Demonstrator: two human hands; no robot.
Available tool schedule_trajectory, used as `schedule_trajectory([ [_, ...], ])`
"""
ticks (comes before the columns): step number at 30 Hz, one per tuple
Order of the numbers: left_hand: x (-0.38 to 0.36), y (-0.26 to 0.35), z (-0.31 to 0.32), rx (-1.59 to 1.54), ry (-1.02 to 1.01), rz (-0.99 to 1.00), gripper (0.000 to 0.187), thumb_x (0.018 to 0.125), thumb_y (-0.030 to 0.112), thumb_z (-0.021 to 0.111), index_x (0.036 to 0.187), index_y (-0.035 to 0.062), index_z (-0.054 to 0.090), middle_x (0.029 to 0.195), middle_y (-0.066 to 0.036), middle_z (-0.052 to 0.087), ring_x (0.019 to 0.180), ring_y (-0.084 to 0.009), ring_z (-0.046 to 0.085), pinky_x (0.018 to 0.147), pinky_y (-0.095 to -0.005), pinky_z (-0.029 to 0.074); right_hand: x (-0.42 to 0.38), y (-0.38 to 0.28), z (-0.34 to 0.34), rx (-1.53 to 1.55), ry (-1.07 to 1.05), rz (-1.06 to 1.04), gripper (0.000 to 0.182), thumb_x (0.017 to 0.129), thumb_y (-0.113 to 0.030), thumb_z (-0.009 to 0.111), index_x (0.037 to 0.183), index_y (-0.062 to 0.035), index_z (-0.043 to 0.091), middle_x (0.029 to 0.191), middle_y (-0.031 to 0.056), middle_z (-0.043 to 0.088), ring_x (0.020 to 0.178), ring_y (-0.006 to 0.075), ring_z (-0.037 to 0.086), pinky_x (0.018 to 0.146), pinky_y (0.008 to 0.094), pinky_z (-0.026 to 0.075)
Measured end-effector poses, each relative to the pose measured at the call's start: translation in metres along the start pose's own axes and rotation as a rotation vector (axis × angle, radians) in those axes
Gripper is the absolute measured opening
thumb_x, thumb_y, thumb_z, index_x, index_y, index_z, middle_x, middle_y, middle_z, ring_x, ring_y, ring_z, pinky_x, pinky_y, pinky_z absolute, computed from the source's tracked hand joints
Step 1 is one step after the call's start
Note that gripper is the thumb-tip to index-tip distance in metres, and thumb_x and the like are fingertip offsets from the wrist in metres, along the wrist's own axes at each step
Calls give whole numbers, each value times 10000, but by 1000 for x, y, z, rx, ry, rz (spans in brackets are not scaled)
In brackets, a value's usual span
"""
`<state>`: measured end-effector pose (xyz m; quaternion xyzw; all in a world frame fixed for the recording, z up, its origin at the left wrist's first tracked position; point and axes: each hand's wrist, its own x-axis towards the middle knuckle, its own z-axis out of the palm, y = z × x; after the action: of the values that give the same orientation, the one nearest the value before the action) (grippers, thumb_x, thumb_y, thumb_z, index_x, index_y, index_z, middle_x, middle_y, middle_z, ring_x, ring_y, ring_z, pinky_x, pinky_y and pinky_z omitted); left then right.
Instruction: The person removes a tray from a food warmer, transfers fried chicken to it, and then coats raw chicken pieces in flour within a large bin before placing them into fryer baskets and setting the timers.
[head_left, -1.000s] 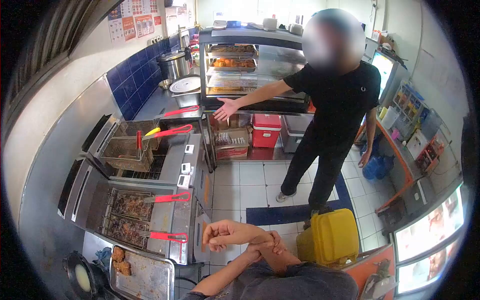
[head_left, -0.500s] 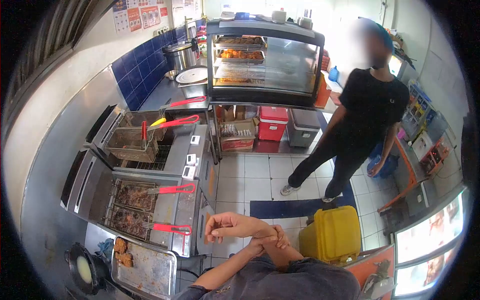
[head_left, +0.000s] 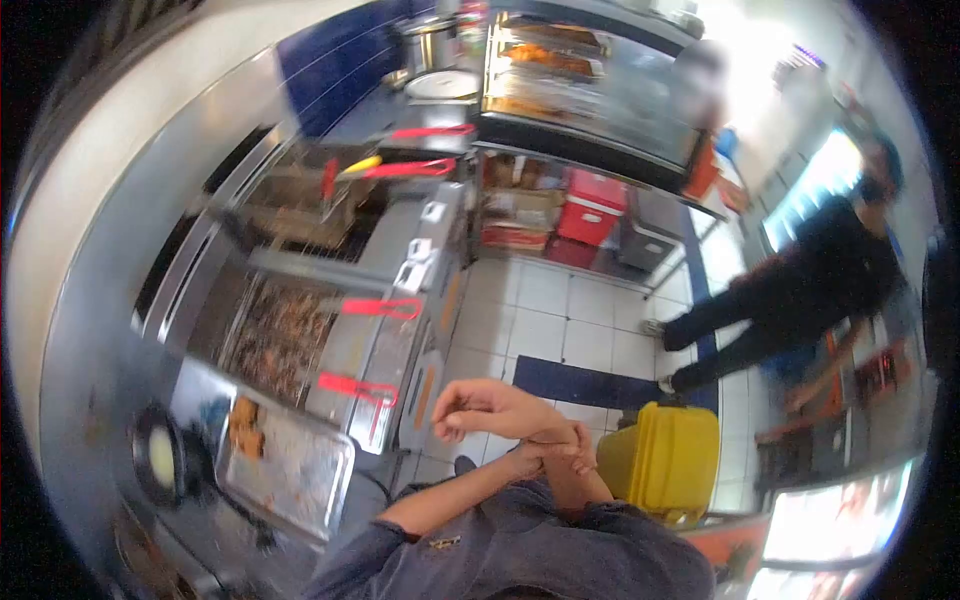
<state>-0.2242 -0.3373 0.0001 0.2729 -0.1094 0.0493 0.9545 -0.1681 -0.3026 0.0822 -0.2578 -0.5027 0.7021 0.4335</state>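
Left hand point(head_left: 578, 448) on right wrist point(head_left: 550, 434)
Left fingers: wrapped round the wrist. Right hand point(head_left: 485, 408): empty, fingers loosely curled. Nearest red handle point(head_left: 345, 384): over fryer point(head_left: 350, 345), apart from right hand. Hazard: a careless leftward swing could knock it.

Over here I see red handles point(head_left: 365, 307) against silver-grey fryers point(head_left: 390, 238), golden-brown pieces point(head_left: 243, 430) on a silvery tray point(head_left: 310, 490), blue wall tiles point(head_left: 345, 72) with paler lines, and white floor tiles point(head_left: 545, 325) around a navy mat point(head_left: 580, 380). The bin point(head_left: 655, 460) is yellow, one cooler point(head_left: 583, 222) red, the neighbouring cooler point(head_left: 645, 235) grey.
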Motion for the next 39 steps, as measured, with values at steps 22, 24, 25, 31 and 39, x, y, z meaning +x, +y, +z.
schedule_trajectory([
  [22, 3, -23, -2, -47, -11, 140, 214, 865, 156, 693, 923, 17, 540, 728, -82, 583, 707, -190, 591, 690, -307, 462, -8, -6, 10, -4, 62, 103, 188, 978, -130, 573, 1103, 11, 581, 1004, 94, 650, 937, 149, 621, 833, 295, 497],
  [24, 5, -22, -2, -64, -57, 143, 220, 867, 165, 697, 917, 19, 540, 725, -79, 584, 709, -190, 591, 696, -309, 465, -9, -7, 10, -3, 62, 103, 194, 979, -135, 574, 1106, 12, 581, 1005, 94, 650, 938, 148, 622, 834, 296, 497],
  [25, 5, -20, -1, -54, -44, 130, 220, 867, 166, 697, 915, 19, 540, 724, -79, 583, 710, -190, 591, 696, -309, 466, -9, -7, 10, -8, 62, 103, 198, 980, -137, 575, 1108, 13, 581, 1006, 93, 650, 939, 148, 622, 834, 296, 497],
  [31, 6, -22, 0, -52, -14, 124, 215, 866, 165, 697, 899, 20, 541, 720, -83, 585, 704, -193, 592, 695, -309, 466, -10, -6, 6, -25, 49, 88, 216, 984, -150, 576, 1121, 17, 581, 1007, 93, 650, 939, 145, 621, 834, 291, 495],
  [39, 5, -14, 2, -38, -21, 125, 194, 874, 148, 688, 901, 19, 545, 731, -93, 593, 708, -200, 599, 702, -313, 467, -8, -7, 5, -30, 41, 83, 202, 985, -133, 572, 1120, 16, 584, 1006, 93, 652, 925, 138, 621, 834, 283, 495],
])
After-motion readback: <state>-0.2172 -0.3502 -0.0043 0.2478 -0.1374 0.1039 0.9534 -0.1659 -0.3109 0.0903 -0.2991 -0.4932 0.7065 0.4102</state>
